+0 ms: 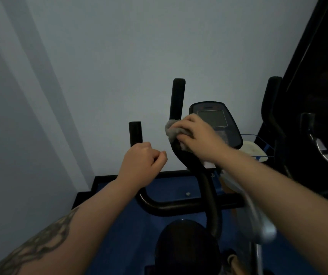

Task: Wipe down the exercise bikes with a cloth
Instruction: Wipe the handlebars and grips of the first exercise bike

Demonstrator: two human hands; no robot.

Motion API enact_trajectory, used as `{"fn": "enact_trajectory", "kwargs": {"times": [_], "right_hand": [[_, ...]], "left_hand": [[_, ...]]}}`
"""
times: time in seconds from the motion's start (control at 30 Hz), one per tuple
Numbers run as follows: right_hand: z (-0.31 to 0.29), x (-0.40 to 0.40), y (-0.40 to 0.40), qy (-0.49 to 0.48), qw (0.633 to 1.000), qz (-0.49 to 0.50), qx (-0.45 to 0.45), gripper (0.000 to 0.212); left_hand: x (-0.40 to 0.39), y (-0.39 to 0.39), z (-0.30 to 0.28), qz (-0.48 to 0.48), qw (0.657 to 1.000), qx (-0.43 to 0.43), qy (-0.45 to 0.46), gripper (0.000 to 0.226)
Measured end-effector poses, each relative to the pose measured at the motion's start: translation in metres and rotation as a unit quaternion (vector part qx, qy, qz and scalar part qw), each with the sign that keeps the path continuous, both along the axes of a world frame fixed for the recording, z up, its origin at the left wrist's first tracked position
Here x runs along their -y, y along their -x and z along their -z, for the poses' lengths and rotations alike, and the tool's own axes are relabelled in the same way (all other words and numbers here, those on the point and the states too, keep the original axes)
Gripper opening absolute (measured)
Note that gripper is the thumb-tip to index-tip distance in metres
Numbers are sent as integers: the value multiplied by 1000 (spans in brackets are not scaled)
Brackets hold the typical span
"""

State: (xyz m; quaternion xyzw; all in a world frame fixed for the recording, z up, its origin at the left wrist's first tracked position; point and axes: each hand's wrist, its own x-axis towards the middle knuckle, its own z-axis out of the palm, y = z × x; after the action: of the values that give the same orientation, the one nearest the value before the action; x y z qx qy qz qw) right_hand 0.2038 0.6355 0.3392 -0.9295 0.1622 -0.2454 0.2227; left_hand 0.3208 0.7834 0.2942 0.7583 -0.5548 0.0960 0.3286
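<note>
Our right hand (196, 133) presses a grey cloth (174, 130) around the bike's (211, 197) right handlebar post (177, 100), fingers closed over the cloth, just beside the console (216, 120). Our left hand (142, 161) is curled into a fist around the shorter left grip (135, 132). We can't read any brand or text on the console screen: too dim and blurred.

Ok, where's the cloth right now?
In the head view, right of centre: the grey cloth is bunched under the right hand, pressed against the taller handlebar grip, just left of the bike's console.
</note>
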Motion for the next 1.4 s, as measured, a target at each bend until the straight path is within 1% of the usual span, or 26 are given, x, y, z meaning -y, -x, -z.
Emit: {"fn": "enact_trajectory", "kwargs": {"times": [0.03,0.07,0.13,0.17,0.27,0.37,0.5,0.53,0.57,0.63,0.67,0.73,0.83,0.87,0.93,0.97,1.03,1.1,1.13,1.2,1.27,1.33,1.4], "right_hand": [[-11,6,0,12,999,-13,-26,25],[-21,12,-3,31,999,-16,-34,25],[-33,16,-13,52,999,8,1,26],[-33,13,-18,65,998,19,10,26],[-8,-3,-21,108,994,14,-15,28],[5,-4,3,35,999,-27,-15,28],[-17,13,28,22,980,-117,-162,27],[-24,15,25,23,979,-120,-165,26],[-27,16,19,18,984,-116,-136,26],[-23,8,4,-16,996,-74,-45,25],[-14,-1,0,-32,998,-50,-10,26],[11,-19,5,-51,998,-20,32,27],[39,-23,43,-52,997,-2,59,28],[40,-20,56,-65,997,-8,52,29],[30,-10,66,-126,991,-25,33,29],[23,-4,61,-141,989,-15,47,28],[12,3,38,-163,980,40,109,24],[13,-5,14,-230,961,56,141,25],[22,-12,8,-245,958,57,137,28],[41,-23,15,-220,965,84,112,35],[51,-22,38,-194,972,94,91,36],[48,-15,58,-158,983,82,44,35],[33,-5,66,-114,990,73,-26,33]], "left_hand": [[0,0,0,-1,1000,1,-1,48],[1,0,-1,-1,1000,1,-3,48],[1,-1,-1,1,1000,-1,-7,48],[0,0,-2,2,1000,0,-8,48],[-1,1,-2,3,1000,3,-9,48],[-1,1,-1,1,1000,1,-4,47],[-2,1,0,-4,1000,-5,1,48],[-2,1,0,-6,1000,-6,2,48],[-2,2,0,-6,1000,-6,2,48],[-2,2,-1,-5,1000,-1,1,48],[-2,2,-1,-5,1000,-1,-1,48],[-2,2,-1,-3,1000,-5,-4,47],[-3,2,0,-4,1000,-4,-5,46],[-3,3,1,-6,1000,-6,-3,46],[-3,4,1,-13,1000,-15,3,46],[-2,4,1,-16,1000,-16,3,46],[-2,4,1,-15,1000,-12,0,46],[-3,4,1,-10,1000,-9,-1,46],[-3,3,1,-8,1000,-11,-1,45],[-2,0,2,-2,1000,-19,1,45],[-1,-2,3,1,1000,-25,7,46],[0,-3,5,-2,999,-30,11,47],[0,-3,5,-2,999,-33,12,47]]}}
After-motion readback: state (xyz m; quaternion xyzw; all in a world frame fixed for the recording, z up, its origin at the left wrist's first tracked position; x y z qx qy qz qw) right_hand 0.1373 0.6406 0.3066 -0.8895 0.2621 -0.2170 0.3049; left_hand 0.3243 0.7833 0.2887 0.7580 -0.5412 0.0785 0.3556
